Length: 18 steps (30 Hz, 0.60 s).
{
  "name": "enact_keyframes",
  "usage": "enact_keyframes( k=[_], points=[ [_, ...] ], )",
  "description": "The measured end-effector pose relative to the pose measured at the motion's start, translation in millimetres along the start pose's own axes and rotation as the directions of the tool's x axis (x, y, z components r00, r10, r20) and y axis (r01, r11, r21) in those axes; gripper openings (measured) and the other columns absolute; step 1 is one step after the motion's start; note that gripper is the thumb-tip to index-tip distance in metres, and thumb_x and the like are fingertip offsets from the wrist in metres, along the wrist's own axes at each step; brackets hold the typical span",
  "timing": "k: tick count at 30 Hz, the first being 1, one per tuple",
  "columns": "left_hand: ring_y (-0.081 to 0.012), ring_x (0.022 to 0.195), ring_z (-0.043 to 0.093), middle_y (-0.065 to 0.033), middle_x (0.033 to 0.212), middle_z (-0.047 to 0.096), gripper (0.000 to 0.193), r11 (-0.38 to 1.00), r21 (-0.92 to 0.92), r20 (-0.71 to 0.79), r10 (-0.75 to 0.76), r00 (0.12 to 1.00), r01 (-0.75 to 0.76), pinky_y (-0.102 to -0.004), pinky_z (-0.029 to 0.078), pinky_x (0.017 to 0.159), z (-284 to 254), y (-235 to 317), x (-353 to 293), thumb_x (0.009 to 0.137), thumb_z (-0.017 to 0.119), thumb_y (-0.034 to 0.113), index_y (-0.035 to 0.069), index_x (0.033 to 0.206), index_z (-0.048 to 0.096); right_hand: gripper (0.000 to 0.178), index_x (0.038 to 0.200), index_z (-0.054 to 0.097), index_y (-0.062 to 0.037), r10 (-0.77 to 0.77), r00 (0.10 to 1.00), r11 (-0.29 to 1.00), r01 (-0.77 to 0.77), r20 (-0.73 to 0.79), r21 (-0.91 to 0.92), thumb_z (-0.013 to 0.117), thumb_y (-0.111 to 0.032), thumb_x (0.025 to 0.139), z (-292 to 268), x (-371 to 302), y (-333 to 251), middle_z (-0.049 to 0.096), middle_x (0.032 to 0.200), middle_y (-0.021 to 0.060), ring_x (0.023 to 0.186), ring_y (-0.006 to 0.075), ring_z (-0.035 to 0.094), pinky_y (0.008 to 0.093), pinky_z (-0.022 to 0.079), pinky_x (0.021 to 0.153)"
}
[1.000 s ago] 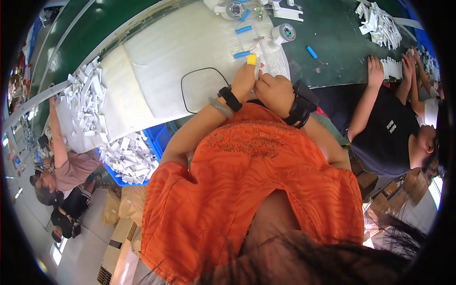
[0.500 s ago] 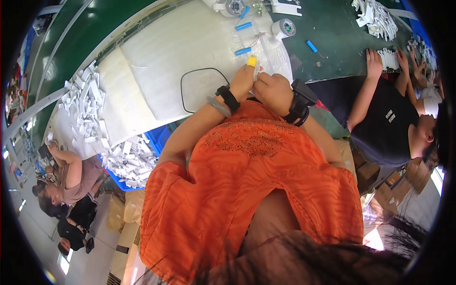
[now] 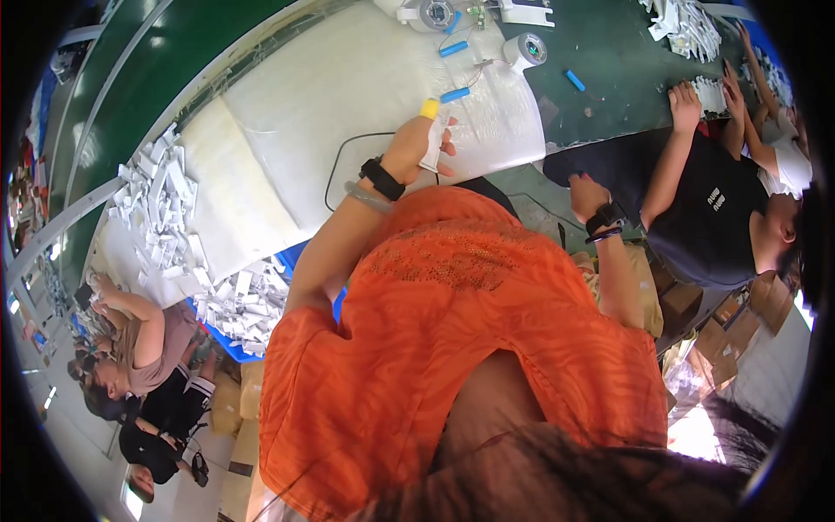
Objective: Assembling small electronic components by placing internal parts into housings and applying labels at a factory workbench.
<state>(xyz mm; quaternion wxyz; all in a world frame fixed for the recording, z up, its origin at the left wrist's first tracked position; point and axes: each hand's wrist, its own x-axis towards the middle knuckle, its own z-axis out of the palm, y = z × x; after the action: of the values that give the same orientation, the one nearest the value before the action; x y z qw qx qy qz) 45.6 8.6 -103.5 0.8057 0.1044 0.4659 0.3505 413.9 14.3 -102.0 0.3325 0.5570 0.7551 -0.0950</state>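
Far-left co-worker: a person in a brownish top [image 3: 161, 348] sits beside the table [image 3: 622, 96], forearms bent up toward the table's left end.
Left heap: a loose pile of white plastic parts [image 3: 161, 196] spreads over that end of the table.
Bin: just below the heap, a blue bin [image 3: 237, 351] is filled with similar white pieces.
Sheet: a pale covering [image 3: 304, 87] lies across the middle of the green table.
Cord: a thin black cord [image 3: 334, 161] curves over the sheet, near the left wrist.
Left hand: the left hand [image 3: 417, 148] is closed around a white piece [image 3: 431, 146], held near the table's front edge; a yellow cover [image 3: 430, 108] sits on one digit.
Blue cylinders: one wired blue cylinder [image 3: 454, 94] lies just beyond the left hand, with others farther back.
Round-headed units: two white units with round faces stand at the back, one left [image 3: 435, 15], one right [image 3: 528, 52].
Lone cylinder: another blue cylinder [image 3: 575, 80] lies on bare green surface.
Right hand: the right hand [image 3: 589, 198] is off the table, well apart from the left; its grip cannot be told.
Right co-worker: a person in a black shirt [image 3: 704, 217] rests both hands on the table, below a second white pile [image 3: 685, 30].
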Motion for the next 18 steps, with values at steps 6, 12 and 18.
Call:
enact_keyframes(
  k=[6, 12, 18],
  points=[
    [-0.0175, 0.073, 0.059, -0.0044, 0.082, 0.057, 0.042, 0.989, -0.089, -0.103, 0.106, 0.989, -0.115, -0.0382, 0.057, 0.053, -20.0, 3.8, -0.6, 0.094, 0.039, 0.027, -0.003, 0.119, 0.053, 0.033, 0.095, 0.065, 0.0024, -0.055, 0.970, 0.331, 0.243, -0.238, 0.912, 0.065, -0.030, 0.087, -74.3, 62.5, -98.6, 0.068, 0.080, 0.0165, 0.061, 0.0220, 0.068, 0.0351, 0.052, 0.058],
    [-0.0188, 0.067, 0.058, -0.0062, 0.080, 0.055, 0.042, 0.981, -0.092, -0.147, 0.156, 0.977, -0.171, -0.0408, 0.057, 0.050, -29.1, -1.9, -1.0, 0.094, 0.037, 0.032, 0.000, 0.116, 0.054, 0.062, 0.074, 0.067, 0.0022, 0.030, 0.979, 0.749, 0.112, -0.203, 0.653, 0.062, -0.059, 0.082, -108.1, 138.7, -159.1, 0.066, 0.069, 0.0211, 0.058, 0.0274, 0.067, 0.0397, 0.053, 0.063],
    [-0.0194, 0.068, 0.058, -0.0084, 0.084, 0.056, 0.042, 0.979, -0.098, -0.200, 0.157, 0.967, -0.179, -0.0416, 0.057, 0.052, -36.1, -3.4, 4.4, 0.093, 0.038, 0.031, 0.000, 0.117, 0.054, 0.039, 0.084, 0.068, -0.0007, -0.163, 0.982, 0.247, -0.049, 0.092, 0.968, 0.072, -0.040, 0.081, -125.8, 117.7, -150.4, 0.069, 0.078, 0.0089, 0.071, 0.0127, 0.066, 0.0277, 0.053, 0.056]
  ],
)
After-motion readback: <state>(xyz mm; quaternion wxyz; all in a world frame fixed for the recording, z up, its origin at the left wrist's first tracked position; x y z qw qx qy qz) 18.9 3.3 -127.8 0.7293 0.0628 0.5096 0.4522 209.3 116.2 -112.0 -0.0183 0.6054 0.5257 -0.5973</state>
